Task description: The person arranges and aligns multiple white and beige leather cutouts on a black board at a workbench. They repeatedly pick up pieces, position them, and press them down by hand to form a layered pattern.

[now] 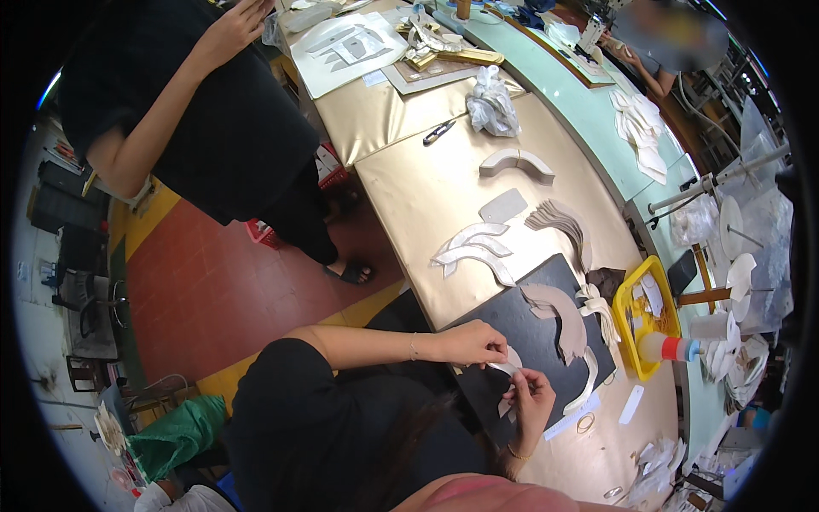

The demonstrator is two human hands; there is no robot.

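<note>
My left hand (474, 343) and my right hand (532, 399) are close together over the near edge of a black mat (490, 311). Between their fingertips is a small pale curved piece (510, 362), pinched from both sides; whether it is leather or fabric I cannot tell. Under my right hand, part of another pale piece (505, 408) shows on the mat. Right of my hands, a fanned stack of beige curved pieces (563, 320) lies on the mat, with a white curved strip (584, 382) beside it.
A yellow basket (630, 341) holds scraps, with a red-banded bottle (670, 348) at its edge. Farther off lie white curved pieces (473, 249), a grey stack (563, 226), thread snips (438, 132) and a crumpled plastic bag (492, 102). A person in black (188, 111) stands left of the table.
</note>
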